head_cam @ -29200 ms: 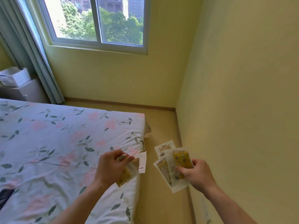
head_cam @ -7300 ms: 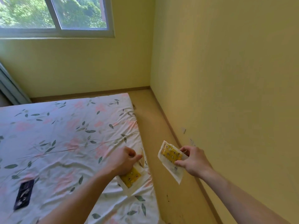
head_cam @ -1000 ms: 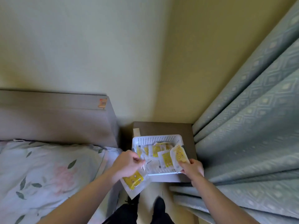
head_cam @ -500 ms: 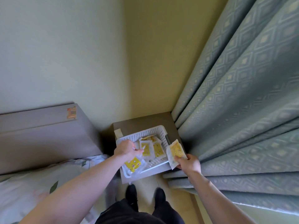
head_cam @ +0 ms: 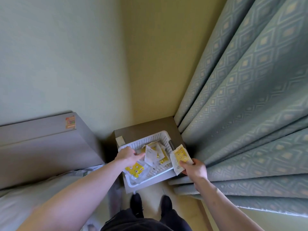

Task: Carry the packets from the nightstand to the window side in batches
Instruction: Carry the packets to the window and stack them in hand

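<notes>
We're looking straight down into a corner of the room: pale yellow-green walls [head_cam: 100, 55], and a patterned blue-grey curtain [head_cam: 250, 97] hanging in heavy folds beside the nightstand [head_cam: 146, 129]. That brown nightstand sits tucked in the corner, its top carrying one white perforated basket [head_cam: 150, 140]. Just beside the nightstand stands the grey headboard [head_cam: 41, 147] of the bed, with a small sticker on its top edge.

Inside the basket lies a loose heap of packets [head_cam: 155, 154], yellow and white, overlapping so the exact count cannot be told. The left hand [head_cam: 127, 156] reaches into the basket with fingers extended toward the heap, and one yellow packet with clear edges [head_cam: 135, 170] shows just under that hand; whether the hand actually grips it cannot be told. The right hand [head_cam: 194, 168] pinches one yellow-faced packet [head_cam: 180, 155] by its lower edge, holding it up just beside the basket's rim, on the curtain side.

Two dark shoes [head_cam: 138, 202] stand on the floor directly in front of the nightstand.
</notes>
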Action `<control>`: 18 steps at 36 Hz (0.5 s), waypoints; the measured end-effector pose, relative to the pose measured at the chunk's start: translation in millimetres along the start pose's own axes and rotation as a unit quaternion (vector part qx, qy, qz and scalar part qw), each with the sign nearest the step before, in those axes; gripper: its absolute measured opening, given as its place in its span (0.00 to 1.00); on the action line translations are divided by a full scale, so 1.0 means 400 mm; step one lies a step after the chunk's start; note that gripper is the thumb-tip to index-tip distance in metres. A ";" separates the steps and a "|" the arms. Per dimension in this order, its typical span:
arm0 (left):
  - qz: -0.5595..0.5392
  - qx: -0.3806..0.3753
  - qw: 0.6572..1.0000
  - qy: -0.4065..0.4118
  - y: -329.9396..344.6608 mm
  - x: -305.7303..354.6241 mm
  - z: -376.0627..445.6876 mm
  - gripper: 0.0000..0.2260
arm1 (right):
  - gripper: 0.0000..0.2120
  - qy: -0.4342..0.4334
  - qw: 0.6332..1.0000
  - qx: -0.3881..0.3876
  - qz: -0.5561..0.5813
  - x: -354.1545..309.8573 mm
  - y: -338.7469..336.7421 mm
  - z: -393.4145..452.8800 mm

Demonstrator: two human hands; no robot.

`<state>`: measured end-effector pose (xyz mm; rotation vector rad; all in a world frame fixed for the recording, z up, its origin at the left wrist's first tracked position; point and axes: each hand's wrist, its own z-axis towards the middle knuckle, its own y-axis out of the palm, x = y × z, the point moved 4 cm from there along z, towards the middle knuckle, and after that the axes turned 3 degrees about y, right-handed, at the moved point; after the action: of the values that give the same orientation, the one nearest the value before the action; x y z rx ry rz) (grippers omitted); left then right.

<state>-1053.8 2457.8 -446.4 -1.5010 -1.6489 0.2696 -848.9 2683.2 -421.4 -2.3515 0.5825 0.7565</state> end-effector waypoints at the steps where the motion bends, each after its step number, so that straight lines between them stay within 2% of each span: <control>1: -0.009 0.005 1.000 -0.010 0.002 -0.005 0.001 0.27 | 0.06 -0.001 1.000 0.000 -0.002 0.000 0.000 -0.001; 8: -0.161 0.071 0.982 -0.066 -0.005 0.007 0.021 0.26 | 0.06 0.000 1.000 0.001 -0.002 0.003 -0.011 0.000; 12: -0.138 0.036 0.987 -0.077 0.017 -0.025 0.026 0.27 | 0.07 -0.003 1.000 0.000 -0.017 -0.002 -0.019 -0.012; 15: -0.079 0.013 0.995 -0.061 0.029 -0.062 0.007 0.23 | 0.06 -0.006 0.999 -0.005 -0.031 -0.007 -0.018 -0.021; 18: -0.121 0.029 0.991 -0.056 0.026 -0.098 -0.025 0.19 | 0.06 -0.011 0.999 -0.019 -0.041 -0.017 -0.004 -0.019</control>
<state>-1043.3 2421.7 -464.4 -1.2481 -1.8756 0.2695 -850.2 2681.1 -411.4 -2.3825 0.4617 0.7617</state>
